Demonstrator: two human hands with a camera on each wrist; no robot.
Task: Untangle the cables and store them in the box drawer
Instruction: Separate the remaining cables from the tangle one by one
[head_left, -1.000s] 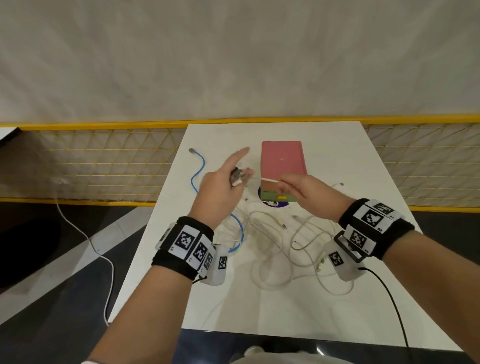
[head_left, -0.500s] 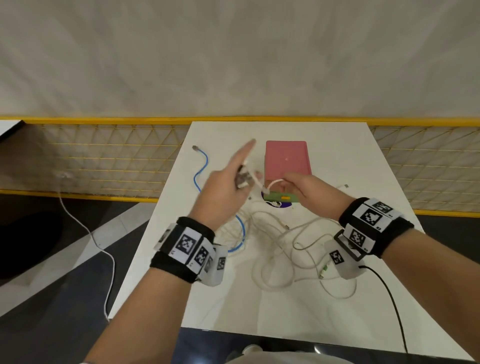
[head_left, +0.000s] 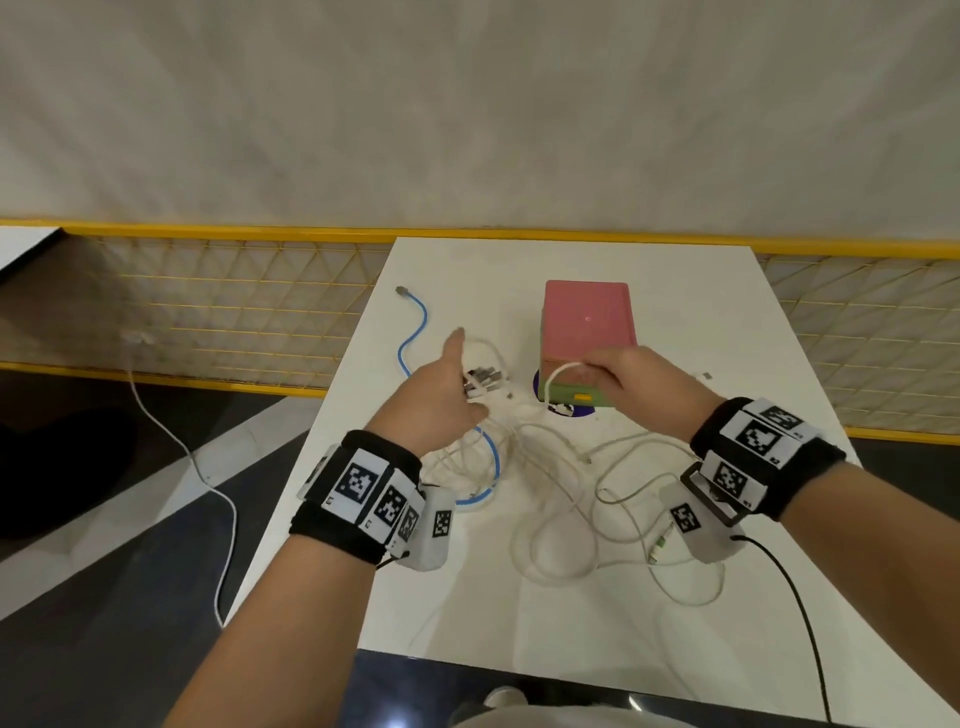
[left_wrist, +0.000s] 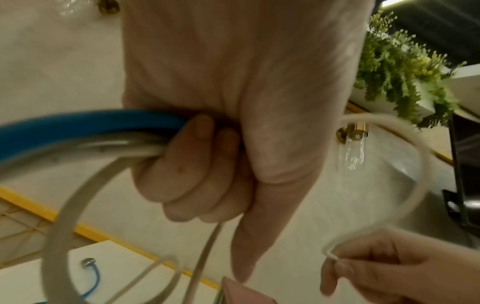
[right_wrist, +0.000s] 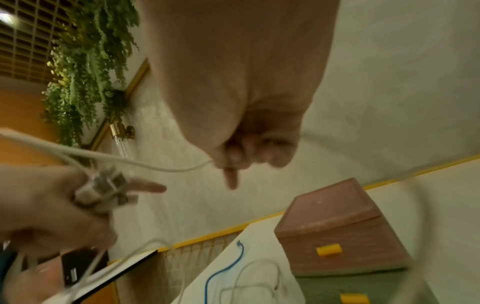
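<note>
A box (head_left: 587, 322) with a pink top and a green bottom drawer with a yellow handle stands mid-table. In the right wrist view both its drawers (right_wrist: 337, 246) look closed. My left hand (head_left: 441, 400), left of the box, grips a bundle of cable ends (head_left: 483, 382), its index finger pointing out. The left wrist view shows its fingers curled round a blue cable (left_wrist: 91, 125) and white ones. My right hand (head_left: 623, 384), at the box's front, pinches a white cable loop (head_left: 558, 376). A tangle of white cables (head_left: 561, 493) lies below both hands.
The white table (head_left: 519, 613) ends just in front of me. A yellow mesh fence (head_left: 234, 312) runs behind it. The blue cable's far end (head_left: 413, 332) lies at the table's left. A black lead (head_left: 789, 597) trails from my right wrist. A white cord (head_left: 208, 478) lies on the floor.
The white cable between my hands was taut and now bows into a loop at my right hand. My left hand has moved left and down with the cable ends.
</note>
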